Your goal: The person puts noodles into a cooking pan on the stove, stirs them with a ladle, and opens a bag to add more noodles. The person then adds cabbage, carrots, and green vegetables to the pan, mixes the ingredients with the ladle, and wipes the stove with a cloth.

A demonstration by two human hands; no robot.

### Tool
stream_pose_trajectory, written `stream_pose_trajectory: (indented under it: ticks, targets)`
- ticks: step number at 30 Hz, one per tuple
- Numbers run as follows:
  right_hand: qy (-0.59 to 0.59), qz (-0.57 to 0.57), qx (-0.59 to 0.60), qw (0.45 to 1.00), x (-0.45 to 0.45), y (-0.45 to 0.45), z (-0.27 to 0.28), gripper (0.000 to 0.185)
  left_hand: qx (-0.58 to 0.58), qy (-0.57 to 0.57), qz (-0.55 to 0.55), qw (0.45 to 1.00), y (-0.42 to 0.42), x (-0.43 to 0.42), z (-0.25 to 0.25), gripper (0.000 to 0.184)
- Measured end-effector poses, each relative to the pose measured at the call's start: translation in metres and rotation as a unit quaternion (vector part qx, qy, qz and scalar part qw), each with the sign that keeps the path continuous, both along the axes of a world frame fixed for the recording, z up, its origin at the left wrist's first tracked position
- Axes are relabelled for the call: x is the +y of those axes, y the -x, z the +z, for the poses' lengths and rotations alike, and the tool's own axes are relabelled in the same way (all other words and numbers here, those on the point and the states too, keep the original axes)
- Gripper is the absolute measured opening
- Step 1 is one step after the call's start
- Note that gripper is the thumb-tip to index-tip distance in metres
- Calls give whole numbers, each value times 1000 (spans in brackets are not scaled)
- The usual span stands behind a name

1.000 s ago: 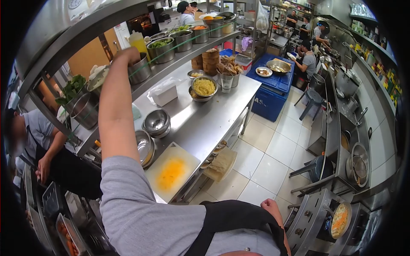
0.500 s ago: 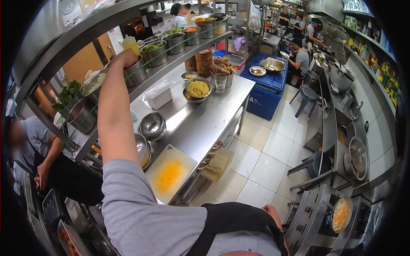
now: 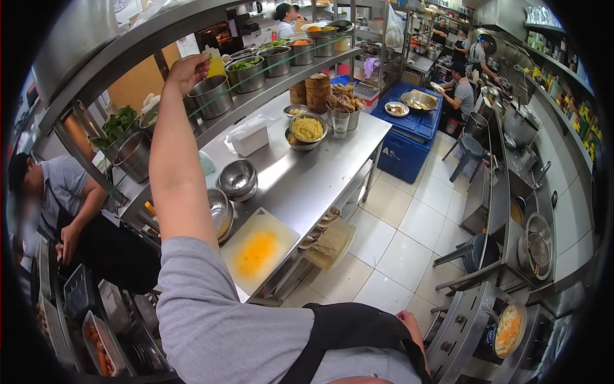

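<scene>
My left hand (image 3: 190, 72) is raised at the end of a stretched arm, over the rim of a deep steel pot (image 3: 212, 99) on the upper shelf. Its fingers are curled and pressed together; whatever is in them is too small or hidden to make out. Just behind it stands a bottle of yellow liquid (image 3: 215, 63). Steel pots with chopped greens (image 3: 245, 64) and orange pieces (image 3: 300, 43) line the same shelf. Low beside my apron, only a bit of my right hand (image 3: 405, 317) shows, its fingers mostly hidden.
Below the shelf, the steel counter (image 3: 288, 182) bears an orange-stained cutting board (image 3: 259, 253), stacked steel bowls (image 3: 236, 179) and a bowl of yellow noodles (image 3: 307, 129). A pan of food (image 3: 510, 329) sits over a blue flame at right. A co-worker (image 3: 67, 192) stands at left.
My left hand has come up out of the steel pot and is now above its rim. The view has shifted slightly. My right hand stays about where it was.
</scene>
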State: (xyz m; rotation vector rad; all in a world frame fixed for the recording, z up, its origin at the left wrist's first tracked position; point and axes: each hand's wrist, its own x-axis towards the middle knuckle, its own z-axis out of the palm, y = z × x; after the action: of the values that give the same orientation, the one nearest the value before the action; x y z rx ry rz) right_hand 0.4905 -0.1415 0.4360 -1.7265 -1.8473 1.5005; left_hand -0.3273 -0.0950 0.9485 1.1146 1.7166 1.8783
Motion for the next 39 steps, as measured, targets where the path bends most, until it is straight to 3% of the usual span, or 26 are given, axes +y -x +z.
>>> stream_pose_trajectory:
  ticks: [4,7,9,11,12,13,16,18,20,22,24,26,27,29,30,32,34,36,38,39]
  targets:
    - [-23,22,-31,999,-7,-13,-8,24,-50,-56,-86,993,-43,19,-6,15]
    - [-66,78,-106,989,-10,-34,-38,33,-137,-188,-317,919,-121,58,-45,15]
    - [-60,98,-132,985,-9,-45,-55,37,-232,-190,-344,890,-207,82,-83,12]
    - [-108,83,-115,984,-13,-61,-84,35,-316,-199,-477,796,-304,113,-133,14]
    - [-112,45,-115,986,-21,-66,-75,34,-348,-175,-486,782,-374,119,-149,22]
    - [-75,37,-107,991,-22,-74,-67,31,-406,-151,-551,713,-414,143,-182,27]
    - [41,-92,-46,994,-44,-108,8,27,-454,-49,-675,580,-601,190,-243,21]
    - [54,-165,-19,985,-64,-140,24,24,-438,57,-719,537,-725,206,-257,18]
    - [65,-210,9,975,-83,-171,15,21,-392,121,-755,512,-844,209,-263,16]
    - [-41,-241,34,969,-112,-198,-14,22,-313,155,-802,485,-943,210,-270,12]
    - [-42,-278,34,959,-135,-221,-12,22,-258,219,-803,491,-1029,205,-269,9]
    - [-43,-312,32,949,-153,-239,-16,22,-124,258,-786,547,-1099,203,-281,11]
    - [-42,-330,39,942,-161,-245,-22,21,-121,263,-789,542,-1124,198,-284,11]
    - [-37,-352,52,934,-175,-255,-29,21,209,232,-736,601,-1163,188,-290,14]
    - [-20,-366,60,929,-179,-260,-27,21,212,235,-739,595,-1180,187,-293,14]
    - [-2,-384,71,921,-187,-265,-23,21,338,163,-692,617,-1208,185,-299,17]
    - [-20,-411,82,908,-191,-269,-20,21,408,147,-678,594,-1225,182,-294,18]
    - [-34,-416,85,905,-194,-272,-24,21,540,-4,-602,588,-1238,181,-294,20]
    - [-50,-416,86,904,-196,-275,-28,21,566,-27,-581,584,-1248,184,-297,23]
    - [-64,-418,80,903,-196,-276,-27,20,547,-86,-561,615,-1252,185,-300,25]
